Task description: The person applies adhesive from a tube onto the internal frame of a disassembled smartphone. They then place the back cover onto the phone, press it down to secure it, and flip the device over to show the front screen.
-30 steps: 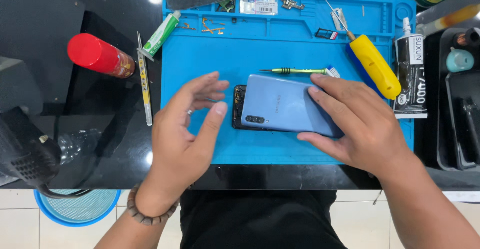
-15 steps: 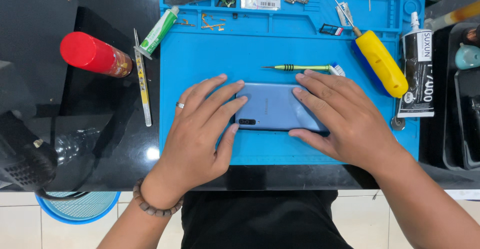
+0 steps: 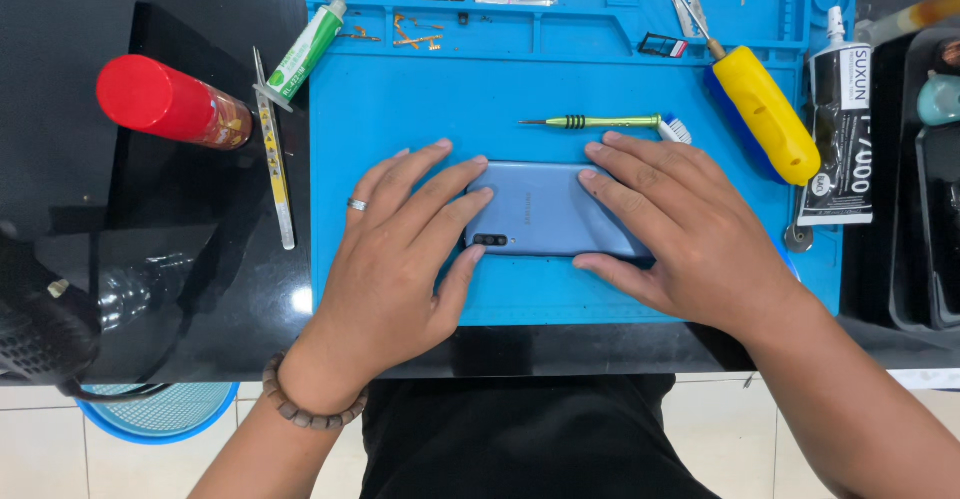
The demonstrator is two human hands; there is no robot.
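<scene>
The left hand (image 3: 400, 259) has slid onto the blue phone (image 3: 540, 211); now both hands, the right hand (image 3: 690, 234) too, press flat on it, fingers spread; the back looks pushed down.

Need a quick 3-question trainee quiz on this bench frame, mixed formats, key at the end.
1. True or false: both hands lie flat on the blue phone, which rests back-up on the blue work mat.
2. Which tool lies on the mat just beyond the fingertips? A) the green-handled precision screwdriver B) a soldering iron C) a hammer
3. Fill in: the ring is on the ___ hand.

Key
1. True. The left hand covers the phone's left end beside the camera strip, and the right hand covers its right end.
2. A
3. left; a bead bracelet sits on the same wrist.
</scene>
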